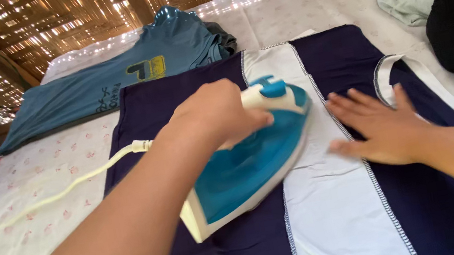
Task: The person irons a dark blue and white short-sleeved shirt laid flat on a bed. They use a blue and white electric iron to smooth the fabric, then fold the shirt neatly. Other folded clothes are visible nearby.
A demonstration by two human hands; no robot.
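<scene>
Navy-and-white jersey (341, 213) spread flat on the flowered worktop (22, 201), mid-pressing: left hand (218, 113) gripping the blue-and-white iron (246, 164) on the dark panel, right hand (379, 125) open, flattening cloth at three o'clock; creases left near the lower edge.

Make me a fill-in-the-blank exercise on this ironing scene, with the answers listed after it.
1. The left hand grips the handle of a blue and white ____.
2. The right hand lies flat, palm ____, on the navy and white garment.
3. The iron's cream cord trails off toward the ____ edge of the picture.
4. The folded teal T-shirt lies ____ the navy and white garment, farther from the person.

Missing words: iron; down; left; beyond
</scene>
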